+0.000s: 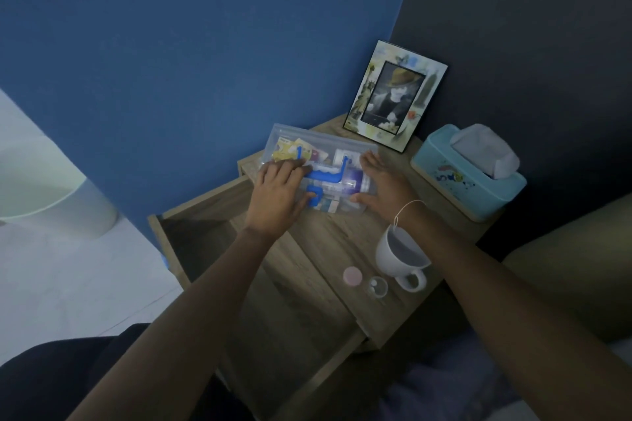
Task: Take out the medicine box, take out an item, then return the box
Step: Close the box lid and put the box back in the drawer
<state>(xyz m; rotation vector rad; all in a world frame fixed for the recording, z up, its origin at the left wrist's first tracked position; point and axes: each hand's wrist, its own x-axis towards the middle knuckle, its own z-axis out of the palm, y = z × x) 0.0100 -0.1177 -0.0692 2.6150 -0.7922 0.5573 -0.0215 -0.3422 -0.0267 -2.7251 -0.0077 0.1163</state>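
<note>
A clear plastic medicine box [318,147] with a blue handle and blue latch rests on the wooden nightstand [328,243], packets and a bottle visible inside. My left hand [278,193] lies on the box's left side, fingers on the lid by the handle, thumb near the latch. My right hand [378,186] grips the box's right end. The top drawer [205,229] stands pulled out and dark inside. A small clear vial [377,286] and its pink cap [352,275] lie apart on the nightstand near the front.
A white mug [403,255] stands by my right wrist. A blue tissue box [468,178] sits at the right, a photo frame [395,96] leans in the back corner. Blue wall behind, white floor and a round white object at the left.
</note>
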